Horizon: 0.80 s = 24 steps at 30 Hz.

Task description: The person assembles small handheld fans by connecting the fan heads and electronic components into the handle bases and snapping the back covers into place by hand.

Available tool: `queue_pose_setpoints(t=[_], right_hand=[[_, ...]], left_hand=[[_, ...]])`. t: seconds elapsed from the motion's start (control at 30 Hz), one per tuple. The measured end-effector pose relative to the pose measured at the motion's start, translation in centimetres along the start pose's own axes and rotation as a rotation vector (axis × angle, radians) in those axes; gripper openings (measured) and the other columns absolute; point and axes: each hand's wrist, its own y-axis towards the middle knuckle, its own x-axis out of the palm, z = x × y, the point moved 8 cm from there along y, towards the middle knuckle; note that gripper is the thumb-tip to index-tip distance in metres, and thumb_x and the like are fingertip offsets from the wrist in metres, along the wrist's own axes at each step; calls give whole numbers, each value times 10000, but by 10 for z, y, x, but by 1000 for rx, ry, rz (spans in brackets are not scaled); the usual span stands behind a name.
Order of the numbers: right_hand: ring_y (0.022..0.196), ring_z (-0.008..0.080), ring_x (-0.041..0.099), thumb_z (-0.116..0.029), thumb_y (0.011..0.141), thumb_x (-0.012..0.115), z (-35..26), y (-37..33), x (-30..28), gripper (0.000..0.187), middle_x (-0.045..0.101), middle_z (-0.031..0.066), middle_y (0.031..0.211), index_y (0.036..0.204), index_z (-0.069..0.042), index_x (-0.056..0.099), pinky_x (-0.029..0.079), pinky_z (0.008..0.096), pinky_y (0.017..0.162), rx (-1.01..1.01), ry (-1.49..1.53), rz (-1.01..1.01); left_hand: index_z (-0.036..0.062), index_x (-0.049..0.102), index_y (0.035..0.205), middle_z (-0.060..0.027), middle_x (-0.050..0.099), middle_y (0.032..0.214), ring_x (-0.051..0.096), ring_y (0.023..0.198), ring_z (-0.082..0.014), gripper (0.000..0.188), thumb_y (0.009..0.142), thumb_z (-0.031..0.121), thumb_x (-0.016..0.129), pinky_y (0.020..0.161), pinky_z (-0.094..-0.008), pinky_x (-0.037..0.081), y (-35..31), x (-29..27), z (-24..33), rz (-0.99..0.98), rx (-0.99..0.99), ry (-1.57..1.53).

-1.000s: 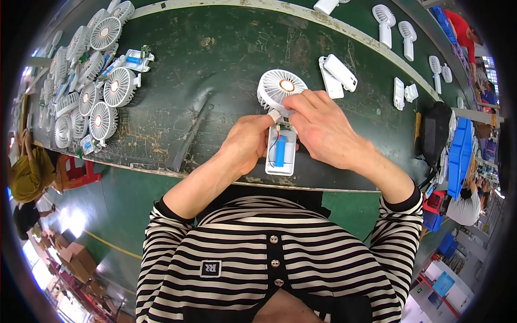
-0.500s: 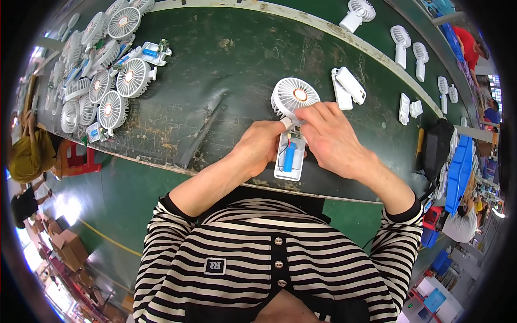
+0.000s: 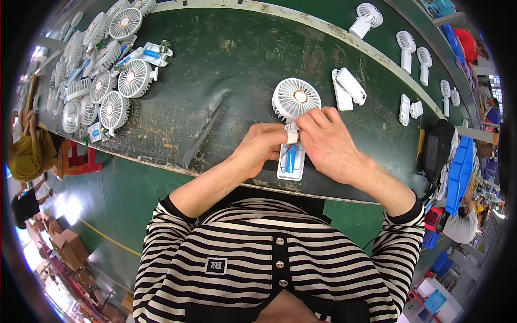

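Observation:
A white handheld fan lies in front of me, its round grille [image 3: 299,97] pointing away and its handle shell [image 3: 291,175] toward me. The shell is uncovered and shows a blue battery [image 3: 291,160] with thin wires. At the neck sits a small white plastic piece [image 3: 292,134], between the fingertips of both hands. My left hand [image 3: 259,148] is closed on the fan from the left, its thumb and finger against the small piece. My right hand [image 3: 329,139] pinches at the neck from the right, its fingers curled below the grille; they hide part of the neck.
White handle covers [image 3: 351,86] lie beyond my right hand, with smaller white parts [image 3: 410,109] farther right. A heap of open fans [image 3: 102,81] fills the table's left end. Finished-looking fans [image 3: 406,51] lie on the strip along the far side. A black bag [image 3: 437,148] is at right.
The small white piece was tilted by my left thumb; it now stands straight along the neck, over the wires' upper end. The fans on the far strip have shifted to the right.

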Motion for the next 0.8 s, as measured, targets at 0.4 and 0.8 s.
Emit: queue_pose_setpoints(t=[0.4,0.8], right_hand=[[798,217,475,-59,603,602,9,-21,5,180,508,55,851,774,-33,550,358,337,666,150,94,284],[720,217,477,-39,586,592,11,-22,17,188,507,53,780,768,-32,547,360,329,620,191,117,349]], left_hand=[[-22,604,961,-52,609,824,579,715,-107,190,841,118,561,625,-256,491,4,-5,-1,23,71,122],[-40,608,876,-55,591,770,574,665,-116,154,837,97,550,567,-258,493,4,-7,-4,96,61,126]])
